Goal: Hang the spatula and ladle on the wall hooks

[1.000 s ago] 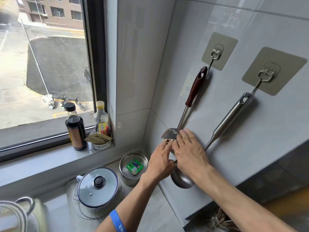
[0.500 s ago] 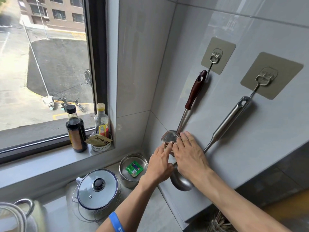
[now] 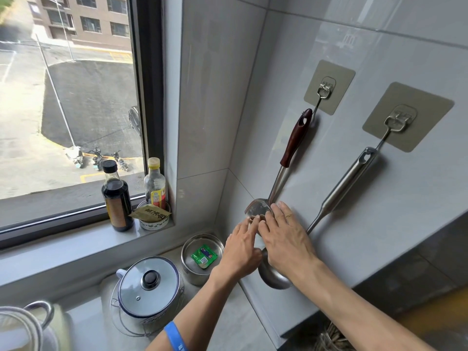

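I see both hands [image 3: 266,239] flat, each grip open, steadying the spatula [image 3: 283,173] blade above the ladle [image 3: 339,191]; a nudge could swing either off its hook [image 3: 325,88].

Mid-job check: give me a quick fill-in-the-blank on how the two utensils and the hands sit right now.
1. The utensil with the dark red handle hangs from the ____ of the two wall hooks.
2. The all-steel ladle hangs from the hook on the ____.
3. The left hand and right hand meet at the ____ end of the red-handled utensil.
4. The green packet lies inside a round ____ container.

Missing words: left; right; lower; metal
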Action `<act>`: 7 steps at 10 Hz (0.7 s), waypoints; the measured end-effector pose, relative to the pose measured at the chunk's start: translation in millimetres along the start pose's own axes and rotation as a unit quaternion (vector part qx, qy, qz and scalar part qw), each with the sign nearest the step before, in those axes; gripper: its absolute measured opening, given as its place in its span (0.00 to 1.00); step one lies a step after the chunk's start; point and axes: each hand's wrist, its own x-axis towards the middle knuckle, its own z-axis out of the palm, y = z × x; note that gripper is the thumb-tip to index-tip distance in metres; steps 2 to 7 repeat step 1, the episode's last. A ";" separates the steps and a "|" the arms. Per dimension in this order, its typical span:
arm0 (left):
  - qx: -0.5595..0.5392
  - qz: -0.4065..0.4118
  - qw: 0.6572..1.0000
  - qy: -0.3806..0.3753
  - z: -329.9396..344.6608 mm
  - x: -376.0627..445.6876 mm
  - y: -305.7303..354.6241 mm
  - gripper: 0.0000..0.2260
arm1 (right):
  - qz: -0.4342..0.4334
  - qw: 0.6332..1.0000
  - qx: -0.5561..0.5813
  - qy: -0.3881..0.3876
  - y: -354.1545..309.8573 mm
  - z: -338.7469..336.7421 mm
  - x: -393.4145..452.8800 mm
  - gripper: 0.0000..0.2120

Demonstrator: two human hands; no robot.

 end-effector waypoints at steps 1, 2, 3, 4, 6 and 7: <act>-0.024 -0.004 1.000 0.018 -7.0 -10.1 2.9 0.34 | 0.010 0.995 0.082 0.061 -7.6 -10.1 -19.7 0.20; -0.024 -0.004 1.000 0.018 -7.0 -10.1 2.9 0.34 | 0.010 0.995 0.082 0.061 -7.6 -10.1 -19.7 0.20; -0.024 -0.004 1.000 0.018 -7.0 -10.1 2.9 0.34 | 0.010 0.995 0.082 0.061 -7.6 -10.1 -19.7 0.20; -0.024 -0.004 1.000 0.018 -7.0 -10.1 2.9 0.34 | 0.010 0.995 0.082 0.061 -7.6 -10.1 -19.7 0.20; -0.024 -0.004 1.000 0.018 -7.0 -10.1 2.9 0.34 | 0.010 0.995 0.082 0.061 -7.6 -10.1 -19.7 0.20; -0.024 -0.004 1.000 0.018 -7.0 -10.1 2.9 0.34 | 0.010 0.995 0.082 0.061 -7.6 -10.1 -19.7 0.20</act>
